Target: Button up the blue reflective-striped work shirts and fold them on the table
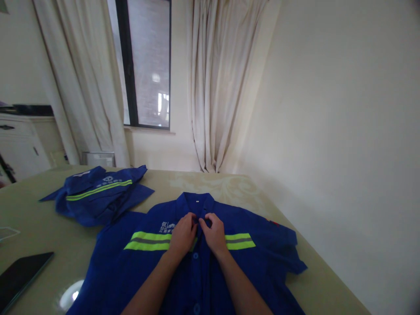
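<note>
A blue work shirt (131,280) with yellow-green reflective bands lies spread out, front up, its collar at the far end. My left hand (183,234) pinches the front edge just below the collar. Opposite it, my right hand (214,232) grips the other front edge with thumb and fingers. Both sets of fingertips nearly meet at the upper placket; whatever button sits there is hidden by them. Lower down, a button (196,255) shows on the placket, and another (196,309) sits near the bottom of the view.
A second blue work shirt (98,197) lies crumpled on the table (262,201) at the far left. A dark flat tablet-like thing (24,278) rests at the near left. Beyond the table are a wall, a window (149,61) and curtains (213,78).
</note>
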A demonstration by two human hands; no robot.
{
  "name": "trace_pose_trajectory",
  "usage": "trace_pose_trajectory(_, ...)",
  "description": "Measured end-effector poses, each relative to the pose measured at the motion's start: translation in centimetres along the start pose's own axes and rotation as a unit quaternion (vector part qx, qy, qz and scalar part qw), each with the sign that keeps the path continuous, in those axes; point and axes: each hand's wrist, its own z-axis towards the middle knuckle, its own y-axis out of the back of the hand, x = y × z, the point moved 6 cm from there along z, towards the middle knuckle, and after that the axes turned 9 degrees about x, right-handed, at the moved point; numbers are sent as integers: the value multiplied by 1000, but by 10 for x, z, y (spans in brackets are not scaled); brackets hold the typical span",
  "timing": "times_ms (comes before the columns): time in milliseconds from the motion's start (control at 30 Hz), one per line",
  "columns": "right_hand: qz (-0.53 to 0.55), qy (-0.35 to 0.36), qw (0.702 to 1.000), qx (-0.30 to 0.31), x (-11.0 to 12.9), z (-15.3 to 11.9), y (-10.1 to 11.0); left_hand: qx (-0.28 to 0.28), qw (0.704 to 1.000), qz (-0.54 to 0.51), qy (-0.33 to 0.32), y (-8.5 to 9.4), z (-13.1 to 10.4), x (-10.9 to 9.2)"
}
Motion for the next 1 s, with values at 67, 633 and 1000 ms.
trace_pose_trajectory(67,-6,1,1000,7,2,-1,1,-7,1000,-18,0,-1,1,2)
trace_pose_trajectory(633,-17,14,997,75,24,-5,1,-55,993,-84,-61,17,-9,-9)
trace_pose_trajectory(1000,4,-25,996,85,14,-2,-5,-63,996,-42,-51,18,-11,-15)
